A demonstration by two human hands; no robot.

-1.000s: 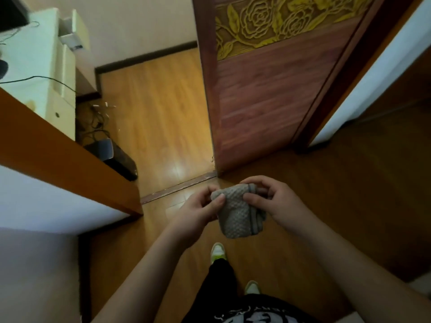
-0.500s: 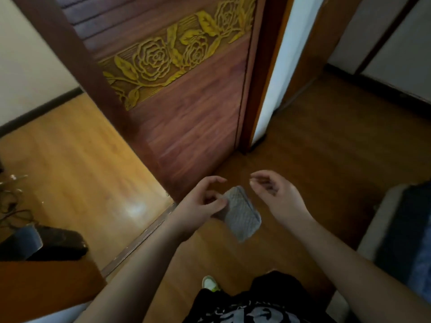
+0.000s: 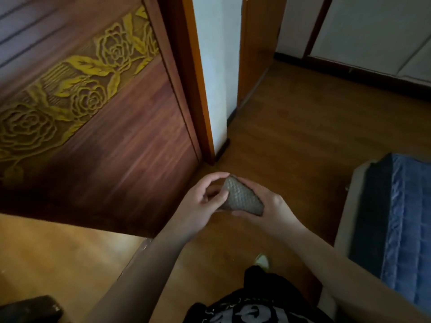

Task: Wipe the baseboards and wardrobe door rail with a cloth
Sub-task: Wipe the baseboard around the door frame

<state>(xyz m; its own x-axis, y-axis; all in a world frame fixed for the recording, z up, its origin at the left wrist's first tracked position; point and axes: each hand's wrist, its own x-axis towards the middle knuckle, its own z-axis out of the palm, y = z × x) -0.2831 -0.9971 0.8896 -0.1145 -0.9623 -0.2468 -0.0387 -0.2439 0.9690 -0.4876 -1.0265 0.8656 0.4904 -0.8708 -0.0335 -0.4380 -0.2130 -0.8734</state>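
Grey waffle-weave cloth [image 3: 242, 198], folded small, sits between both hands at chest height above the wood floor [image 3: 291, 127]. Left hand [image 3: 200, 201] pinches its left edge, thumb and fingertips curled onto the fabric. Right hand [image 3: 268, 206] cups it from below and behind, fingers wrapped under the fold. Cloth's long axis runs from upper left to lower right, pointed end toward the door. No wiping contact yet; looks like folding or readying the cloth.

Dark baseboard [image 3: 222, 149] at the foot of the white wall strip [image 3: 214, 73] lies straight ahead and below the hands, just beside the carved rose door [image 3: 98, 108]. A second baseboard [image 3: 349, 73] runs along the far wall, up and right, well apart. Right hand holds more of the cloth, likely the wiping hand. Near baseboard probably calls for crouching forward. Wardrobe door rail: cannot tell where it is. Blue quilted bed [image 3: 401, 220] at right.
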